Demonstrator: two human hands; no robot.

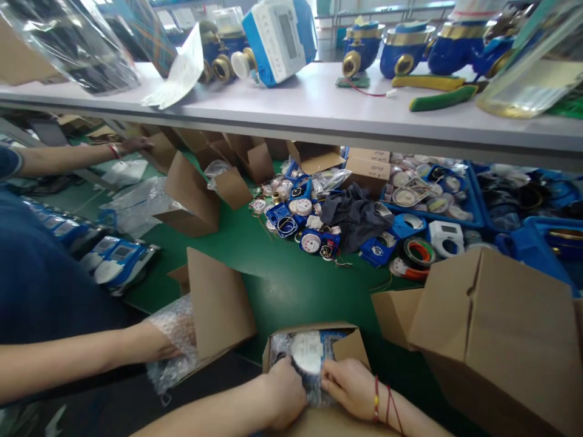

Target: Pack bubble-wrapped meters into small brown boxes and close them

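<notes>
A small open cardboard box [347, 346] sits at the near edge of the green table. Inside it lies a blue and white meter [308, 351] wrapped in bubble wrap. My left hand [283, 393] is curled over the near left side of the wrapped meter, fingers closed on the wrap. My right hand [350, 385], with red cords at the wrist, grips the wrap on the near right side, fingers pressed together. Both hands meet over the box opening and hide its near part.
A co-worker's arm [91, 358] reaches into another open box [218, 303] with bubble wrap on my left. A large carton [501, 340] stands at right. Loose meter parts [300, 212], a dark cloth [355, 215] and blue trays [473, 206] lie beyond. A shelf [319, 109] holds meters overhead.
</notes>
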